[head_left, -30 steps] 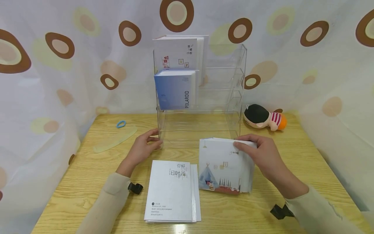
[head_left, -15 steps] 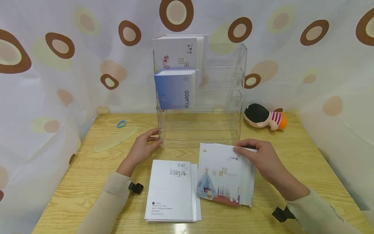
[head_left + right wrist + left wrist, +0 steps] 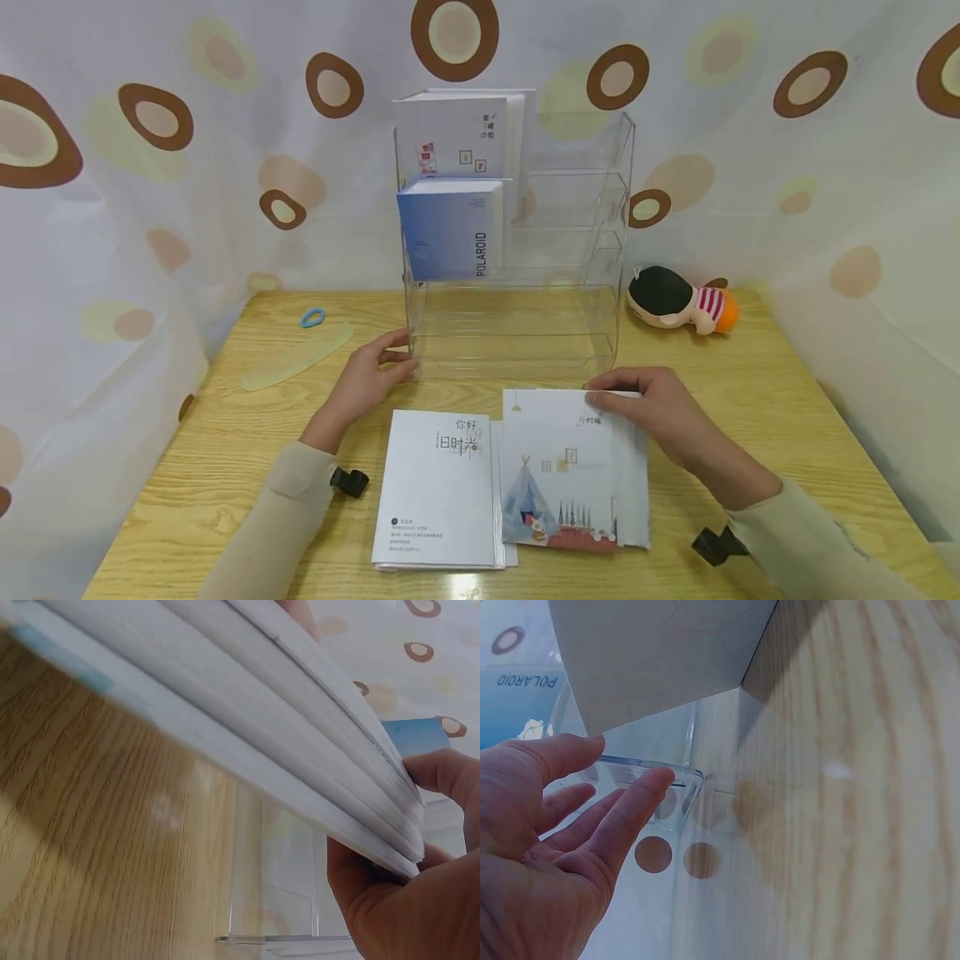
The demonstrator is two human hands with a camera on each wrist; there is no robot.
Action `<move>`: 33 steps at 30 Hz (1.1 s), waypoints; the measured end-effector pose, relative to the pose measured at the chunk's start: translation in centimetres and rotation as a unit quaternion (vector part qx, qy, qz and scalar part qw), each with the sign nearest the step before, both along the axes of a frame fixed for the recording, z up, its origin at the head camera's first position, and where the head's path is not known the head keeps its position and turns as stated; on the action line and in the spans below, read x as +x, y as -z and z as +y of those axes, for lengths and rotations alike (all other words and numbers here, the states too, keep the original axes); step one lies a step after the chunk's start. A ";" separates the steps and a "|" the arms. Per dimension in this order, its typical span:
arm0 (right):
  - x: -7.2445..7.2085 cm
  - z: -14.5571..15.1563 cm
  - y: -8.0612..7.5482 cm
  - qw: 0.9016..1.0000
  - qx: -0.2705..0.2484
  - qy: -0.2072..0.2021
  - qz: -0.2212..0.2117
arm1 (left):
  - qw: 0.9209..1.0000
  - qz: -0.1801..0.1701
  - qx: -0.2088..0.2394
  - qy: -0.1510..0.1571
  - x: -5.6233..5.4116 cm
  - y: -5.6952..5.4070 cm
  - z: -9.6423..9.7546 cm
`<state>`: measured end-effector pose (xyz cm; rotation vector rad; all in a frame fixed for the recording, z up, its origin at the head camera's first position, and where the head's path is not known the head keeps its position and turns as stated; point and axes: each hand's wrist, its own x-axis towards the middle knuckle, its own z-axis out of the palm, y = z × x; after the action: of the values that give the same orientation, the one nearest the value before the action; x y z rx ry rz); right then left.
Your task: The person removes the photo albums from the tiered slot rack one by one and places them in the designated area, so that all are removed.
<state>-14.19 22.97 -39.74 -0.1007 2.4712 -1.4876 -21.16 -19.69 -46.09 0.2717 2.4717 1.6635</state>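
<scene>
My right hand (image 3: 663,417) pinches the far right part of a white photo album (image 3: 570,483) with a blue tent picture on its cover. The right wrist view shows the thick pages (image 3: 277,727) edge-on, held between thumb and fingers. My left hand (image 3: 367,379) rests against the lower left side of a clear acrylic rack (image 3: 510,346), its fingers (image 3: 622,821) fairly straight along the panel. To the left of the tent album lies a white album (image 3: 438,492) with dark lettering, its right side partly covered. Whether the tent album touches the table cannot be told.
In the rack's upper left tiers stand a white album (image 3: 450,133) and a blue POLAROID album (image 3: 446,237). A plush doll (image 3: 678,300) lies right of the rack. At left are a blue ring (image 3: 312,317) and a translucent yellowish strip (image 3: 300,357) on the table.
My right hand has brought the tent album away from the rack, toward me and slightly left, so it overlaps the white album's right side. The left hand has stayed at the rack.
</scene>
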 end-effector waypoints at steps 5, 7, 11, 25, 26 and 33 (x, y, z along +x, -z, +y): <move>-0.2 -0.1 0.7 0.999 0.018 -0.032 0.009 | 1.000 0.000 0.003 0.001 0.1 0.0 0.0; -0.2 -0.1 1.0 0.999 0.024 -0.040 0.009 | 1.000 -0.001 0.003 0.001 0.0 0.1 0.0; -0.4 -0.2 1.7 0.997 0.029 -0.062 0.020 | 1.000 -0.001 0.000 -0.001 0.0 0.1 -0.1; -1.1 -0.9 4.0 0.992 0.064 -0.092 0.053 | 1.000 -0.002 0.001 0.002 0.0 0.1 -0.1; -1.2 -1.0 4.2 0.992 0.067 -0.091 0.051 | 1.000 -0.001 0.000 0.002 0.0 0.1 -0.1; -1.4 -1.3 5.0 0.992 0.078 -0.093 0.029 | 1.000 -0.001 -0.003 0.000 0.0 0.1 0.0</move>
<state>-15.58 21.68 -44.72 -0.3405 2.5340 -1.2277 -21.18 -19.69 -46.15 0.2694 2.4745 1.6551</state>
